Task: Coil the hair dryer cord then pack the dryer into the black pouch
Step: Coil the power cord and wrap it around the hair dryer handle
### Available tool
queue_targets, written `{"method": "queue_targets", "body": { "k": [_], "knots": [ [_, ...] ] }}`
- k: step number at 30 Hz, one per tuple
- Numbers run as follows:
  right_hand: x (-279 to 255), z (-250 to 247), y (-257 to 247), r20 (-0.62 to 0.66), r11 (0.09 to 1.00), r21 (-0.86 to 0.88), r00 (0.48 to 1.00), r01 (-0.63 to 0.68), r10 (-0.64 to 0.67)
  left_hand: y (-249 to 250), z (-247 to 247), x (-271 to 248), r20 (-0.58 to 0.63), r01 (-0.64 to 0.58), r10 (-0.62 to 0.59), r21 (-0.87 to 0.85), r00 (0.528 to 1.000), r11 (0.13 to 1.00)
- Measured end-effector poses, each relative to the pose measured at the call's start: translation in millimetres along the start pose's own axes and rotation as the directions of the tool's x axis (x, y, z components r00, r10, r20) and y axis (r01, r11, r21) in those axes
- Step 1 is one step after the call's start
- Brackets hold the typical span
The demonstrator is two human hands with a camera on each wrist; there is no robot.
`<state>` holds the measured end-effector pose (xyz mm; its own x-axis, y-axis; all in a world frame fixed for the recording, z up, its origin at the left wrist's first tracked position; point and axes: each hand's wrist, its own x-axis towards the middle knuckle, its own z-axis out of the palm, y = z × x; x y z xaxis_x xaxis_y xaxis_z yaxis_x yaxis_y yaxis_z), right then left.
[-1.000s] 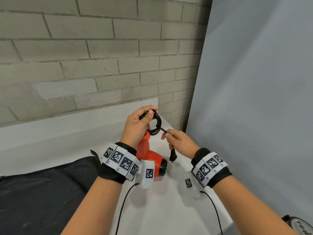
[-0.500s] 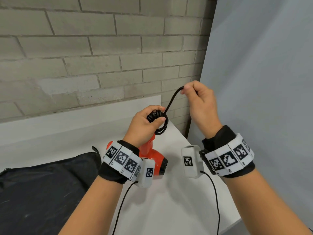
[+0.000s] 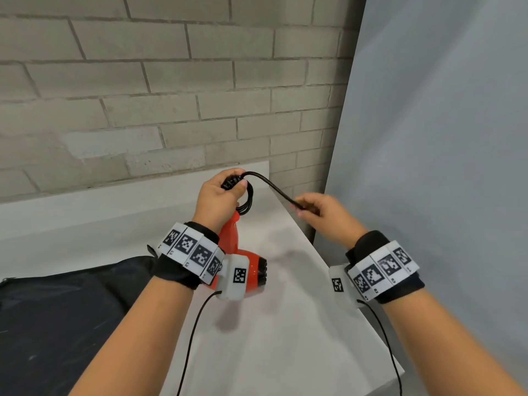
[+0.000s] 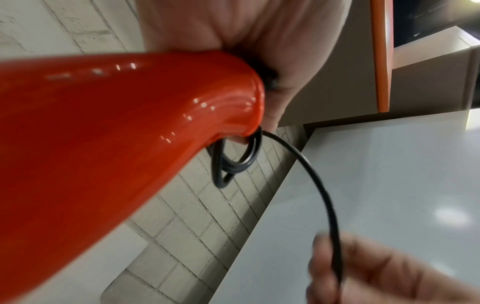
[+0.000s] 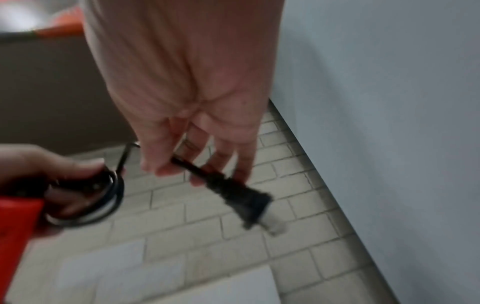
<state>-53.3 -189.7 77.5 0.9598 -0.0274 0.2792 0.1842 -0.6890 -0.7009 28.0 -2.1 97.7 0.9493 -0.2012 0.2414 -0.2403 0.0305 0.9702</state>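
Glossy orange plastic on the hair dryer (image 4: 116,123), smooth black rubbery cord (image 3: 271,185), matt black cloth pouch (image 3: 57,324), smooth matt white worktop (image 3: 285,338), rough grey brick wall (image 3: 143,95) behind.

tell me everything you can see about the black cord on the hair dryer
The cord is thin, black and rubbery-looking, running out of the handle end of the glossy red hair dryer. Most of it is already wound into several small loops, which the left hand holds against the handle top. A short free stretch arcs over to the right hand, which pinches it just behind the black plug. The plug hangs in the air, blurred.
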Motion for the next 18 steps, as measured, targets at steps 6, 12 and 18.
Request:
{"method": "queue_targets", "body": {
  "k": [6,12,18],
  "knots": [
    [4.7,7.3,14.8,-0.211,0.994,0.063,0.972,-0.093,0.104,-1.1,8.6,7.5,-0.005,0.027,-0.027,0.002,1.0,1.0],
    [18.0,17.5,-37.3,-0.27,0.826,0.535,0.962,0.175,-0.029,-1.6,16.8,8.5,0.064,0.012,-0.01,-0.031,0.998,0.999],
    [27.4,42.8,-43.8,-0.393,0.976,0.151,0.915,0.159,-0.088,0.2,19.1,5.2,0.177,0.068,-0.052,-0.084,0.983,0.994]
  ]
}}
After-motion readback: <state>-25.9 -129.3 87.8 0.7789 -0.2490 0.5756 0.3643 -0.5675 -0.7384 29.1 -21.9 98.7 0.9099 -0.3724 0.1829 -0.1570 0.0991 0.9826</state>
